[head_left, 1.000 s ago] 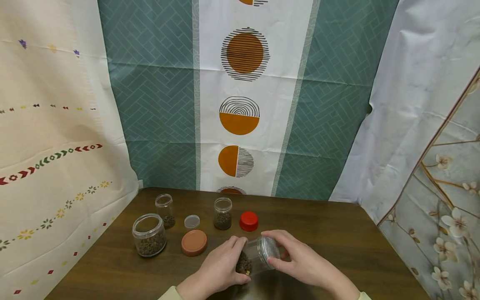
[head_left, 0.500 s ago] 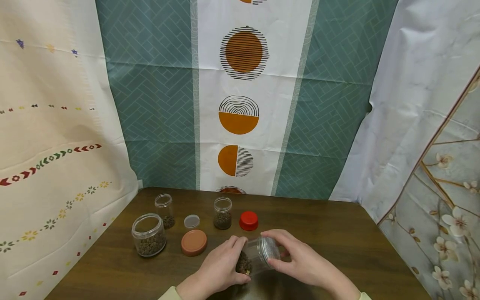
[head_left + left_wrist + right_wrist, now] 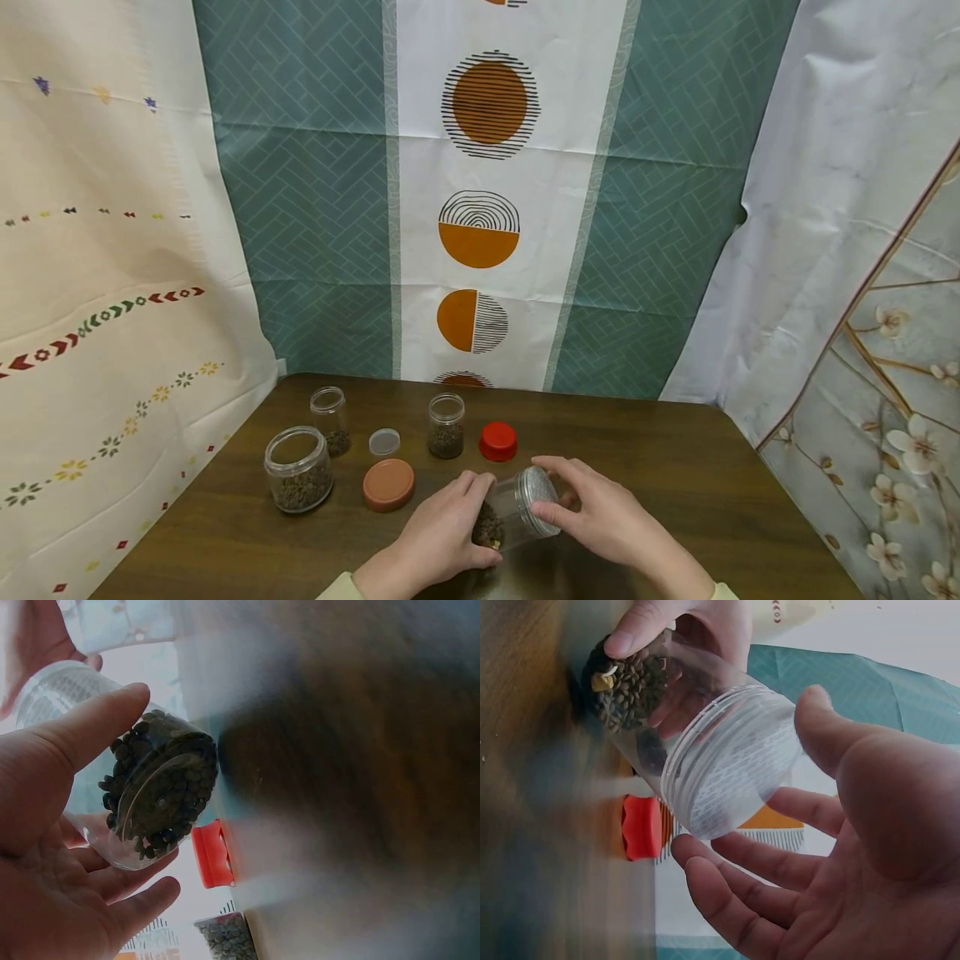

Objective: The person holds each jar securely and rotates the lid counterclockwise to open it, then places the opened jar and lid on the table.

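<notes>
A clear plastic jar is held tilted over the table, its silvery lid facing up to the right. Dark brown grains lie in its lower end, along with a small yellowish piece. My left hand grips the jar near its base, thumb on the near side and fingers behind. My right hand curves its thumb and fingers around the lid. In the right wrist view its thumb is right at the lid's edge, with the other fingers spread along the far side.
On the dark wooden table stand a wide lidless jar, a slim jar and another jar, all with grains. Near them lie a clear lid, a salmon-coloured lid and a red cap.
My right hand has shifted slightly right, and its fingers are looser around the lid. The lid end has tipped up a little. My left hand keeps its grip.
</notes>
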The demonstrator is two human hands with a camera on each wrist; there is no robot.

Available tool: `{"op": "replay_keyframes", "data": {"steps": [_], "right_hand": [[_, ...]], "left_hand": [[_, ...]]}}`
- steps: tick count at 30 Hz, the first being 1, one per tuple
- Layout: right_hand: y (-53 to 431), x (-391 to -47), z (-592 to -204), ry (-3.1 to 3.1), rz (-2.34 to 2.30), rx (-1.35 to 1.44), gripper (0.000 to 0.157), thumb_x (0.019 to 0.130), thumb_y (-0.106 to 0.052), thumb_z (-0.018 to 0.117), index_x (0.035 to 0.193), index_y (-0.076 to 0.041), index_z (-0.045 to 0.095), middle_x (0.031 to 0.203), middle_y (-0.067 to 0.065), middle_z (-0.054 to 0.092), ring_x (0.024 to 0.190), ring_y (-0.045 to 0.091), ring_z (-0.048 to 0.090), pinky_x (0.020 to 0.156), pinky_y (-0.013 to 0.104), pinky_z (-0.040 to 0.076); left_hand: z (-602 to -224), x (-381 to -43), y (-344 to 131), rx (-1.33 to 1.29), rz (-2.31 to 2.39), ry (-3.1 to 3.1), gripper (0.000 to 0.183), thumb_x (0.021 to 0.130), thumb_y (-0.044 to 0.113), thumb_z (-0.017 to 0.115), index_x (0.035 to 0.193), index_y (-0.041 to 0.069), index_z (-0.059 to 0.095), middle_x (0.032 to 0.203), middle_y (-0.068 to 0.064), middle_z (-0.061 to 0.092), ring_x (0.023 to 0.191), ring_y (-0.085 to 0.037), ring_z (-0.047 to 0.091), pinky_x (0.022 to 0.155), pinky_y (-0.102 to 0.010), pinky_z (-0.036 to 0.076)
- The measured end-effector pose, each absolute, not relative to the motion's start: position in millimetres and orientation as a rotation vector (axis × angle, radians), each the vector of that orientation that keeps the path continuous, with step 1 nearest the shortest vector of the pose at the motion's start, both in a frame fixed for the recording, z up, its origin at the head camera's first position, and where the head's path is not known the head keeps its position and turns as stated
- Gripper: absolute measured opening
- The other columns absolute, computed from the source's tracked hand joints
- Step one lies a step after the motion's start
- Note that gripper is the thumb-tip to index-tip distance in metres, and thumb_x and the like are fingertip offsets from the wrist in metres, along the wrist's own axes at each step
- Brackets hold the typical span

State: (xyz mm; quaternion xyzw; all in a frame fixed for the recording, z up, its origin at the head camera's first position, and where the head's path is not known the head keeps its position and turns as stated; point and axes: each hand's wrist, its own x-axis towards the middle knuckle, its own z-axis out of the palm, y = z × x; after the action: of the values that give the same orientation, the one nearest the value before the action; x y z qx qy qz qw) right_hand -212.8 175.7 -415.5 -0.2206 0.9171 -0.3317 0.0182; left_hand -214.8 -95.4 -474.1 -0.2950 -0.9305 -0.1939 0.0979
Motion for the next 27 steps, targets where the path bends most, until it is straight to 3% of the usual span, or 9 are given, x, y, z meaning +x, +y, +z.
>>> {"op": "replay_keyframes", "data": {"steps": [27], "right_hand": [[185.7, -212.5, -417.9, 2.691, -1.148, -0.857, 0.063, 0.103, -0.046, 0.079, 0.158, -0.027, 0.055, 0.143, 0.003, 0.062, 0.108, 0.021, 0.071, 0.078, 0.031, 0.059]], "left_hand": [[-472.6, -214.2, -91.9, -0.872, -0.559, -2.764, 0.094, 0.076, 0.047, 0.103, 0.147, 0.008, 0.057, 0.125, -0.002, 0.063, 0.106, -0.013, 0.063, 0.085, -0.036, 0.06]]}}
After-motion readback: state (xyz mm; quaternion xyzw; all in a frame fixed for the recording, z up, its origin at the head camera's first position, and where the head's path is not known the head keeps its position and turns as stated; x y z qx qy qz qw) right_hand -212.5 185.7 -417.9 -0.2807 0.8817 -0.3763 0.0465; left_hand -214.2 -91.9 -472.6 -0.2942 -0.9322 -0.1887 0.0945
